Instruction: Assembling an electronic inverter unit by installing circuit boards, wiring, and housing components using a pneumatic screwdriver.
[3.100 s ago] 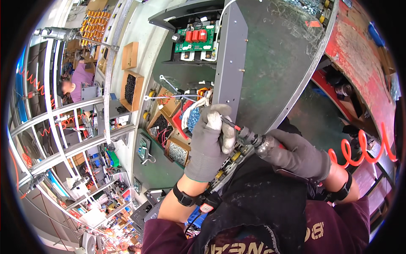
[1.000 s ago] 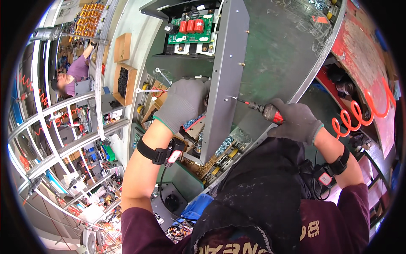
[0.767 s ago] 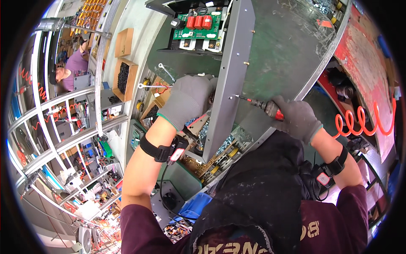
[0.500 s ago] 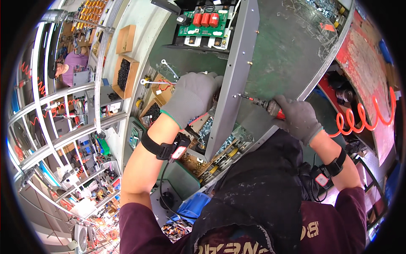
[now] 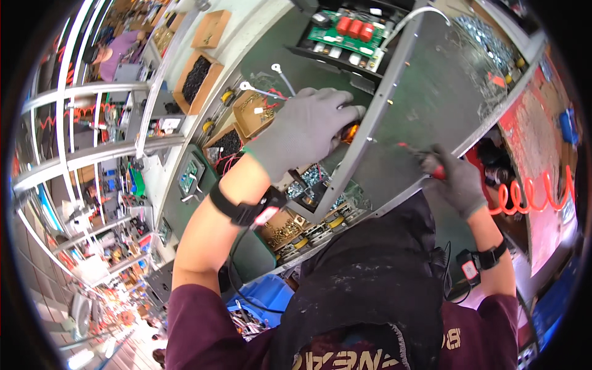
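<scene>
driver seemingly within right hand

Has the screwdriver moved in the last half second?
Yes. The screwdriver has backed off to the right, away from the grey panel.

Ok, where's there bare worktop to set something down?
Widest free patch: green worktop between the grey panel and metal edge, beyond the right hand and short of the loose hardware. A smaller one lies between the cable lugs and circuit board. Around the left hand it's crowded, with parts boxes.
</scene>
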Motion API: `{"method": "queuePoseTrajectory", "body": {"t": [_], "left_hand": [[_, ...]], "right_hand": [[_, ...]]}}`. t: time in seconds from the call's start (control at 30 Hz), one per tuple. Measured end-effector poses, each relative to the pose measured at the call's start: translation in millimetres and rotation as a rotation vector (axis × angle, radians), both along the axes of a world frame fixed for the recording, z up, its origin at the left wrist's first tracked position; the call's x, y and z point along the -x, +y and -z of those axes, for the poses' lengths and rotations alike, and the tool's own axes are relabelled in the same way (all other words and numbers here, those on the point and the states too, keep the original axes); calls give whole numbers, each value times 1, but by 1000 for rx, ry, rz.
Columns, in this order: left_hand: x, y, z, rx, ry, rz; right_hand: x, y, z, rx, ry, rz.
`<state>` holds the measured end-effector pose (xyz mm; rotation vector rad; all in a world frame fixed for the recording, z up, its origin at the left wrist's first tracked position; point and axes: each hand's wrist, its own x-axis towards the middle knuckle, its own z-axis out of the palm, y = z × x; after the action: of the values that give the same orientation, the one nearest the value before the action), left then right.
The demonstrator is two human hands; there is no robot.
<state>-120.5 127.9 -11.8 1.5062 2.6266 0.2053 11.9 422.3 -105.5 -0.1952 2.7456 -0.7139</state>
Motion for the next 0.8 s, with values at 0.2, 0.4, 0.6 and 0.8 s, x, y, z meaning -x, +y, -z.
{"method": "queuePoseTrajectory", "body": {"t": [0.2, 0.4, 0.6, 0.8], "left_hand": [[-82, -76, -27, -654, -24, -1084], [-151, -54, 5, -663, -957, -1587], [-147, -59, 0, -799, -1103, -1344], [-146, -64, 5, -779, -1128, -1332]], "right_hand": [[0, 159, 39, -236, -33, 559], [19, 312, 90, -598, -123, 535], [149, 224, 5, -513, 188, 377], [297, -25, -202, 540, 630, -321]]}}
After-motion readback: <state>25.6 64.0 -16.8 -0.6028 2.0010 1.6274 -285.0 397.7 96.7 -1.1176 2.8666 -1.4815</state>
